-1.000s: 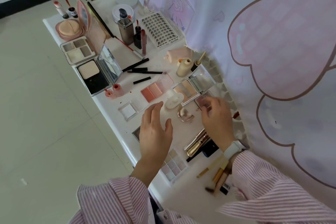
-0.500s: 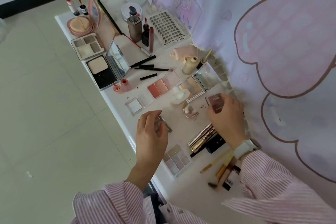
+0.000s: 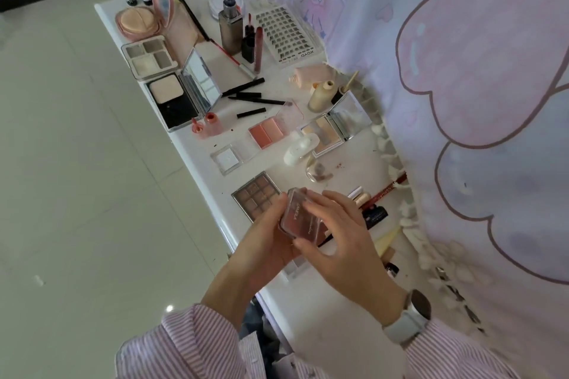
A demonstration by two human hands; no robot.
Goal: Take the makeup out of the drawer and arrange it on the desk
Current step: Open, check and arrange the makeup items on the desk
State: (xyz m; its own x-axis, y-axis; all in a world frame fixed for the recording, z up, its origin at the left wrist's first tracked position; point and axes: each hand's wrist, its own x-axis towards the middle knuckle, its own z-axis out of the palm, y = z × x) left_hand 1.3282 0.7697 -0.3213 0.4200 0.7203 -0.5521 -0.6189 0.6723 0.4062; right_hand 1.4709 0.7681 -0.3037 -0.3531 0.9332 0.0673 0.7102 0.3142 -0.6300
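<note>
Both hands meet over the near end of the desk (image 3: 197,175): the left hand (image 3: 264,243) cups a small reddish compact (image 3: 303,218) from below, the right hand (image 3: 338,234) clasps its top — likely to open it or turn it before placing. Just beside lies a brown palette (image 3: 257,195). White desk, pale tiled floor (image 3: 77,194), pink curtain (image 3: 462,101).

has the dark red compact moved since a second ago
Yes. The compact was down by the curtain edge, just near of the mirrored palette; now both hands hold it up nearer the desk's front edge, beside the brown palette.
</note>
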